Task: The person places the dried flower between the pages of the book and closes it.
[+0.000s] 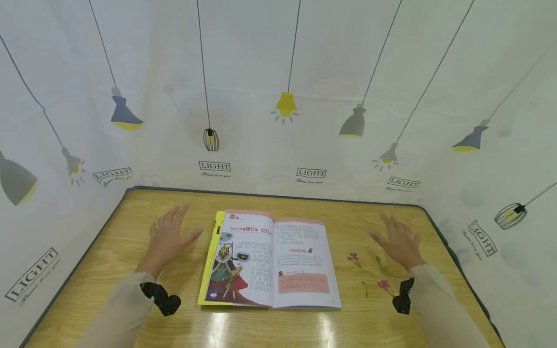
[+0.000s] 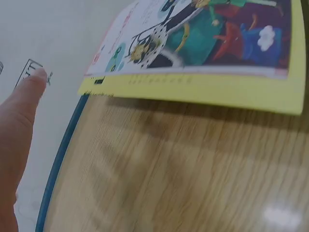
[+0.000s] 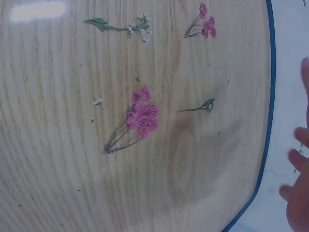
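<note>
An open book [image 1: 300,261] with a yellow cover edge lies on the table; a crowned cartoon figure fills part of its left page. My left hand [image 1: 168,237] hovers left of the book, fingers spread and empty. In the left wrist view, the book's yellow edge [image 2: 193,92] crosses the top, with one finger [image 2: 21,106] at the left. To the right, my right hand [image 1: 399,240] is also spread and empty, beside several dried flowers. These include a large pink flower cluster [image 3: 143,116], a smaller pink one [image 3: 208,26], a white-flowered sprig [image 3: 140,29] and a green sprig [image 3: 205,105].
The wooden table [image 1: 261,328] has a dark blue edge strip. Around it hangs a pale curtain [image 1: 252,63] printed with lamps and the word LIGHT. A black wrist camera [image 1: 162,298] sits on the left sleeve, another camera [image 1: 403,296] on the right. Tiny plant bits dot the tabletop.
</note>
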The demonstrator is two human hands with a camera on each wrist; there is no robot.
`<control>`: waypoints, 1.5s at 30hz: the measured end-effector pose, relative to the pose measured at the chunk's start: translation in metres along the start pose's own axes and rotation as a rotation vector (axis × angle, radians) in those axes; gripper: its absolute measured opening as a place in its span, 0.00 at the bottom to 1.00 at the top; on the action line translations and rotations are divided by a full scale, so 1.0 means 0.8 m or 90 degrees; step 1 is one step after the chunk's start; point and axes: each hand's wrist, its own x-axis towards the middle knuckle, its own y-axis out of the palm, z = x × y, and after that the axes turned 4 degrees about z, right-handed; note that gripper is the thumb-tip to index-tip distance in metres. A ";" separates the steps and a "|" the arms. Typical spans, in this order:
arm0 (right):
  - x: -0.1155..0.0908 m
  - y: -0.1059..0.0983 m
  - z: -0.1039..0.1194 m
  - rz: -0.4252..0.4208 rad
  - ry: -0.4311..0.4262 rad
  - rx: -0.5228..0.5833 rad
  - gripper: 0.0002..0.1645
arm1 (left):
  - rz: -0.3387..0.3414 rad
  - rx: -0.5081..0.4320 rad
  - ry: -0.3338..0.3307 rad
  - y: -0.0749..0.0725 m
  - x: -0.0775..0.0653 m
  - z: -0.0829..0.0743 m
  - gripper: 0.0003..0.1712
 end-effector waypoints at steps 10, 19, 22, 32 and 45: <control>-0.024 0.024 -0.027 0.005 -0.005 0.094 0.23 | -0.006 -0.210 0.039 0.041 -0.016 -0.034 0.24; -0.038 0.031 -0.035 0.031 0.065 0.164 0.17 | 0.036 -0.256 0.000 0.065 -0.033 -0.047 0.19; -0.042 0.034 -0.035 0.048 0.097 0.184 0.17 | 0.052 -0.266 -0.021 0.070 -0.038 -0.049 0.20; -0.049 0.053 -0.041 0.010 0.110 0.193 0.15 | 0.092 -0.287 -0.046 0.086 -0.047 -0.050 0.22; -0.053 0.067 -0.041 -0.019 0.138 0.197 0.13 | 0.112 -0.265 -0.061 0.100 -0.054 -0.048 0.23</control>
